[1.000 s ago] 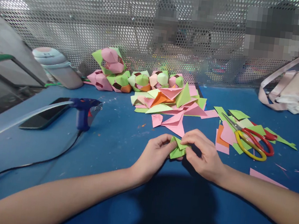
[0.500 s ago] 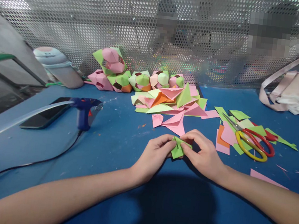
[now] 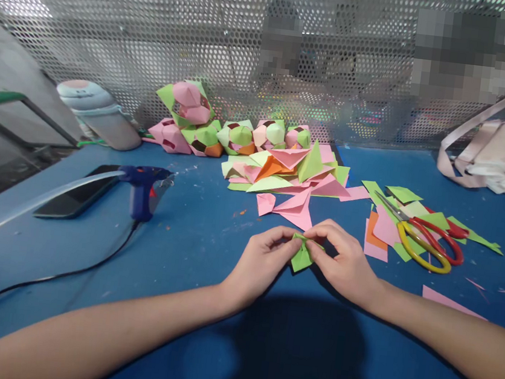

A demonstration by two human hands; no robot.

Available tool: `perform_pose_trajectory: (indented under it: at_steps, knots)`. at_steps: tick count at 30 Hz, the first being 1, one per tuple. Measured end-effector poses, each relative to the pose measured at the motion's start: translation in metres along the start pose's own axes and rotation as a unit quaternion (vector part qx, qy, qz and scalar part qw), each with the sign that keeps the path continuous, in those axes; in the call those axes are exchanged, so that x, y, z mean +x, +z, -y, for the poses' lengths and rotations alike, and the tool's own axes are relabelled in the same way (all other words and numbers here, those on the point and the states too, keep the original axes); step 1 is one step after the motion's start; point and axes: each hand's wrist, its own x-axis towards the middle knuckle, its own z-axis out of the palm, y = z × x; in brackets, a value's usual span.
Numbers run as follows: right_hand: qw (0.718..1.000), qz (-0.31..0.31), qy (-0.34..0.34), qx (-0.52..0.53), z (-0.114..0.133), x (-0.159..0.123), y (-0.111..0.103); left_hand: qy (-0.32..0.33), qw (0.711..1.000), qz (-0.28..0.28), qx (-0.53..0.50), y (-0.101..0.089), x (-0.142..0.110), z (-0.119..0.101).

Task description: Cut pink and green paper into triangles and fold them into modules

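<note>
A small folded green paper piece (image 3: pixel 301 258) is pinched between both my hands just above the blue table (image 3: pixel 209 251). My left hand (image 3: pixel 262 263) grips its left side with thumb and fingers closed. My right hand (image 3: pixel 344 261) holds its right side, fingers curled over the top. Just beyond my hands lie pink folded triangles (image 3: pixel 296 209) and a heap of green, pink and orange folded pieces (image 3: pixel 291 169).
Red and yellow scissors (image 3: pixel 424 236) rest on paper scraps at the right. A blue glue gun (image 3: pixel 143 186) with its cord stands at the left beside a dark phone (image 3: pixel 74 193). Finished paper balls (image 3: pixel 205 126) line the perforated metal screen. A pink bag (image 3: pixel 503 151) is at far right.
The green piece has been pressed narrower and turned slightly between my fingers. My hands have drawn a little closer together and stayed in the same spot.
</note>
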Motion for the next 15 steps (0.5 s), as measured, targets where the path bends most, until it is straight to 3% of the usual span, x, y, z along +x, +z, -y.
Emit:
perform_pose_trajectory:
  at_steps: [15]
  knots:
    - [1.0,-0.002,0.004,-0.007,-0.0028,-0.0007,-0.0013,0.04,0.997,-0.015,0.07,-0.0031,0.0014,0.0011]
